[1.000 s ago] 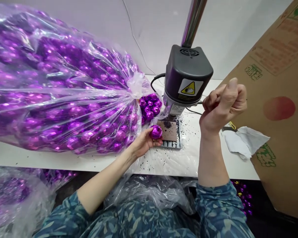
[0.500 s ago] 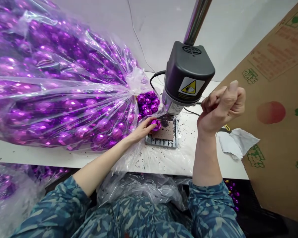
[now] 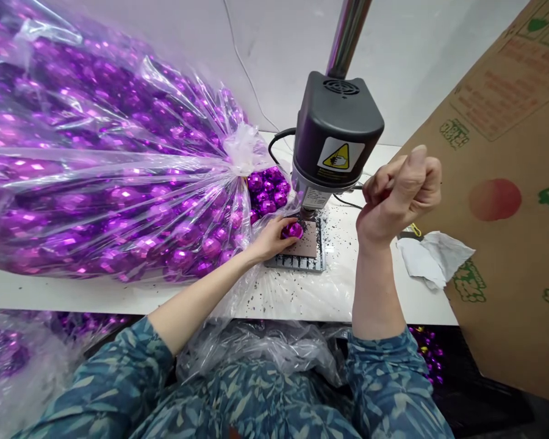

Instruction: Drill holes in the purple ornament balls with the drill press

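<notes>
My left hand [image 3: 274, 238] grips a shiny purple faceted ball [image 3: 293, 230] between thumb and fingers. The ball is over the brown board [image 3: 307, 247] on the slotted metal base [image 3: 297, 263] of a small drill press [image 3: 338, 134]. The drill's lower end is just beyond the ball; whether they touch I cannot tell. To the right of the motor housing, my right hand [image 3: 402, 192] is closed in a raised fist around the end of the press lever [image 3: 358, 187], which is mostly hidden by the fingers.
A big clear bag [image 3: 119, 183] of purple balls fills the left, with loose purple balls [image 3: 269, 192] by its tied neck. Dark shavings dot the white table [image 3: 174, 296]. White paper [image 3: 432, 259] lies at right, beside a large cardboard box [image 3: 494, 256].
My left hand has brought the ball slightly right, further over the board and closer to the drill. My right fist stays closed at the lever. The whole view has shifted slightly.
</notes>
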The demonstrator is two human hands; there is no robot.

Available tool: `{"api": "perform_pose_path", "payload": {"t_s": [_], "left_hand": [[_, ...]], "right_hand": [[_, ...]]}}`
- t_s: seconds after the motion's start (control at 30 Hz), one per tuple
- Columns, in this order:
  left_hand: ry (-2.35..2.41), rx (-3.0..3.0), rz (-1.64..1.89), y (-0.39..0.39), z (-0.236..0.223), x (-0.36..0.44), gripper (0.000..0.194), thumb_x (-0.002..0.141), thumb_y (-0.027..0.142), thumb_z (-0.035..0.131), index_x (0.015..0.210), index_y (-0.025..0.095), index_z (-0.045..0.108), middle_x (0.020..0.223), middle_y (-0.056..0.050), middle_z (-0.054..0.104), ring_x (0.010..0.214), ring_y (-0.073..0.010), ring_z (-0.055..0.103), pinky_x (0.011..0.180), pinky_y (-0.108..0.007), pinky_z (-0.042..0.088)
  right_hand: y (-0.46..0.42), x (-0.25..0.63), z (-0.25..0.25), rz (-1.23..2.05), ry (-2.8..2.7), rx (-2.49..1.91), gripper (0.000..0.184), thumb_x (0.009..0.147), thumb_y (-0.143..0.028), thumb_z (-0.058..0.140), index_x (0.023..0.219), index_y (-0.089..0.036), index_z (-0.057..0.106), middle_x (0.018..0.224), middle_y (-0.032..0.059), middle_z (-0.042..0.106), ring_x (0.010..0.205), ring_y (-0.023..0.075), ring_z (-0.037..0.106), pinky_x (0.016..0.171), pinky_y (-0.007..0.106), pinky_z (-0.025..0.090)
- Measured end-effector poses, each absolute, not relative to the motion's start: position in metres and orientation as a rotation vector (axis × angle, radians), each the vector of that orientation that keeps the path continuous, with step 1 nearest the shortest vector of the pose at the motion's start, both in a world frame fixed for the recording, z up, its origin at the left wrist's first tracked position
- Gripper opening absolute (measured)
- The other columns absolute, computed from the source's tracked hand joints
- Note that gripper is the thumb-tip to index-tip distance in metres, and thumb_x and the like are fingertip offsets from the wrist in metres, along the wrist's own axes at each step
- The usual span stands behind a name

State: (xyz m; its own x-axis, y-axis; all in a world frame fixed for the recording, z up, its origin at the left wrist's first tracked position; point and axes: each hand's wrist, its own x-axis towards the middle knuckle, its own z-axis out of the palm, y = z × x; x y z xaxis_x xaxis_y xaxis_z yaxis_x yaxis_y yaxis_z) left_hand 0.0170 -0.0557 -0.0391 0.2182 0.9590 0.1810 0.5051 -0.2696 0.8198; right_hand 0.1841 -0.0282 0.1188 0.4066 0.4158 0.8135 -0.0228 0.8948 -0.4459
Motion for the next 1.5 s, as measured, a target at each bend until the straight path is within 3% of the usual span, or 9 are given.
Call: {"api": "perform_pose_path", "payload": {"t_s": [0.13,0.5,0.77,1.17,1.5], "left_hand": [[1.475,1.812,0.997,-0.06,-0.041,0.032,0.052,0.077,0.022,0.084,0.124,0.018,0.062,0.12,-0.011,0.069,0.114,-0.0301,0.066,0.098,-0.048,0.055],[1.33,1.588,1.172,-0.065,-0.06,0.04,0.052,0.077,0.026,0.085,0.124,0.018,0.063,0.118,-0.012,0.071,0.11,-0.0284,0.067,0.1,-0.05,0.054],[1.328,1.589,1.154,-0.064,-0.058,0.04,0.053,0.079,0.028,0.085,0.126,0.016,0.063,0.125,-0.015,0.069,0.117,-0.0312,0.065,0.104,-0.054,0.052],[1.3,1.617,1.201,-0.06,-0.066,0.039,0.051,0.078,0.028,0.086,0.123,0.018,0.063,0.124,-0.013,0.07,0.116,-0.0297,0.065,0.103,-0.05,0.051],[1.283,1.635,1.208,-0.061,-0.061,0.04,0.048,0.077,0.024,0.086,0.12,0.019,0.064,0.122,-0.011,0.071,0.114,-0.0284,0.066,0.102,-0.048,0.052]], "right_hand": [[-0.03,0.184,0.117,0.322,-1.106,-0.37,0.047,0.094,-0.042,0.062,0.064,-0.023,0.031,0.045,-0.0104,0.032,0.036,0.0015,0.027,0.034,0.019,0.021],[-0.032,0.181,0.116,0.18,-1.127,-0.555,0.052,0.097,-0.051,0.053,0.065,-0.025,0.022,0.045,-0.0097,0.024,0.037,0.0031,0.022,0.036,0.023,0.023],[-0.035,0.177,0.106,0.188,-1.034,-0.353,0.052,0.092,-0.033,0.06,0.06,-0.021,0.02,0.043,-0.0086,0.02,0.034,0.0016,0.02,0.035,0.02,0.016],[-0.032,0.18,0.084,0.142,-1.006,-0.23,0.048,0.085,-0.024,0.055,0.058,-0.017,0.016,0.042,-0.0071,0.012,0.035,0.0005,0.011,0.036,0.016,0.016],[-0.031,0.184,0.061,0.03,-1.084,-0.183,0.049,0.084,-0.023,0.055,0.06,-0.017,0.013,0.038,-0.0073,0.016,0.033,0.0017,0.012,0.037,0.018,0.014]]}}
